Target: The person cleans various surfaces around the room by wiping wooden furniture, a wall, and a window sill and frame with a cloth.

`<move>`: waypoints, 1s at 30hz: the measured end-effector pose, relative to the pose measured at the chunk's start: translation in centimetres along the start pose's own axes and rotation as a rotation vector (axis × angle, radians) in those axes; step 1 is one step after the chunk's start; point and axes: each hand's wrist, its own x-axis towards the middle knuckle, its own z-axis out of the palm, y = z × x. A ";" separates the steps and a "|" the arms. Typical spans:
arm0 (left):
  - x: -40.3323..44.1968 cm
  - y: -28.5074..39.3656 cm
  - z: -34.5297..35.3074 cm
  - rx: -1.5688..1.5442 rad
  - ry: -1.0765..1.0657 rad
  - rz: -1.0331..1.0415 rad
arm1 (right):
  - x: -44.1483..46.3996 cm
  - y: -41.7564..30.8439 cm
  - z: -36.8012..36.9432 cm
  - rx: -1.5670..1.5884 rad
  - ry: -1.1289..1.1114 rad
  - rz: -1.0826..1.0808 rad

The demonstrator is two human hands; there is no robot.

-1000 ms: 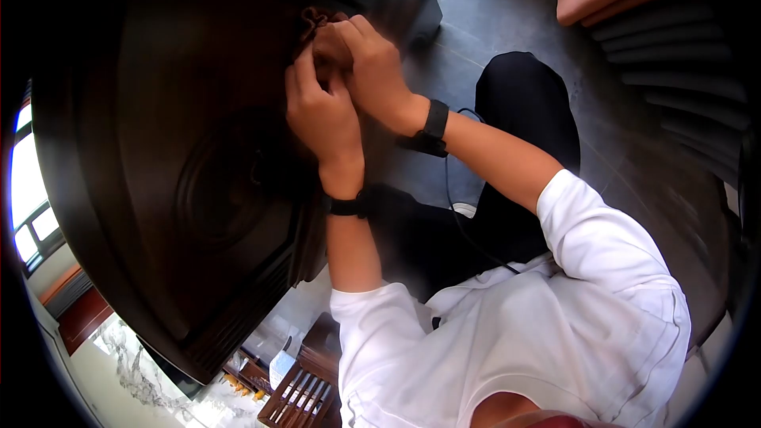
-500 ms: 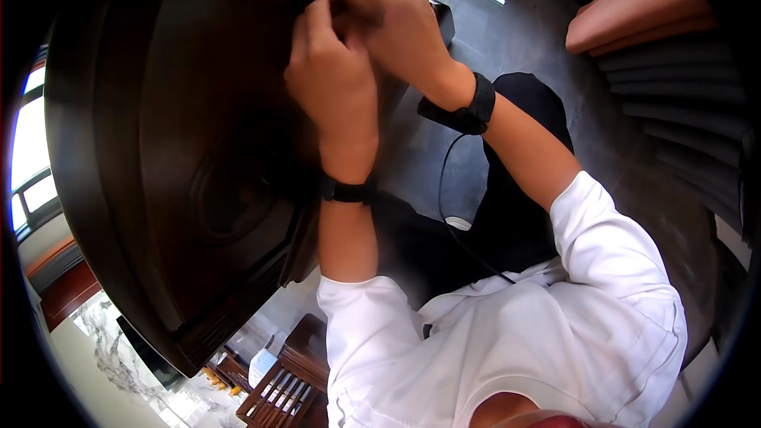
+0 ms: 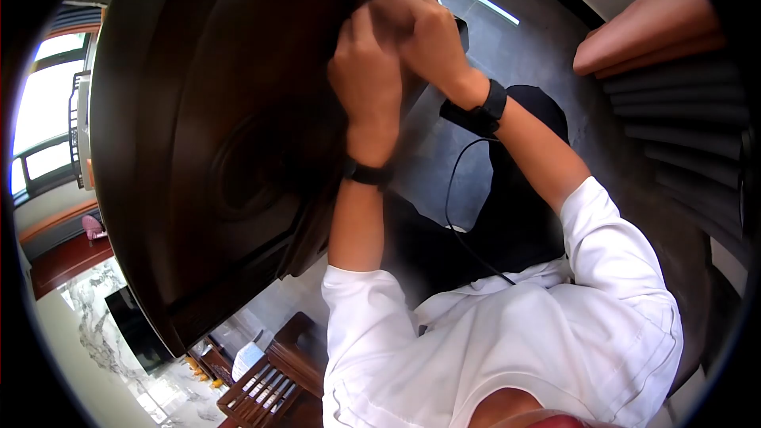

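My left hand (image 3: 366,71) is closed, its fingers curled against the dark carved wooden panel (image 3: 158,111). Right beside it, my right hand (image 3: 432,36) bends over the same spot with curled fingers, and the two hands touch or nearly touch. Deep shadow and the backs of my hands hide the fingertips, so I cannot make out what they grip. Each wrist wears a black band; the one on the right carries a dark box (image 3: 469,117) with a black cable (image 3: 449,190) hanging from it.
Grey shiny floor (image 3: 555,55) lies beyond the panel's edge. Dark pleated curtains (image 3: 674,127) and a brownish fabric fold (image 3: 650,20) hang at right. A slatted wooden chair (image 3: 265,384) stands at lower left, with a window (image 3: 55,103) farther up.
Both hands and the panel appear farther right and slightly lower in view. More of the window side shows at left. The hands stay together at the panel.
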 end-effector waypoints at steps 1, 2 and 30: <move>0.6 0.4 -0.6 -0.026 0.048 0.030 | 1.0 -0.5 -0.1 0.001 -0.003 -0.041; 1.3 0.8 -1.4 -0.048 0.097 0.059 | 2.3 -0.4 0.1 0.032 0.080 -0.179; -10.8 -7.6 -17.8 -0.224 0.423 -0.202 | -5.0 -18.1 8.9 0.087 -0.061 -0.527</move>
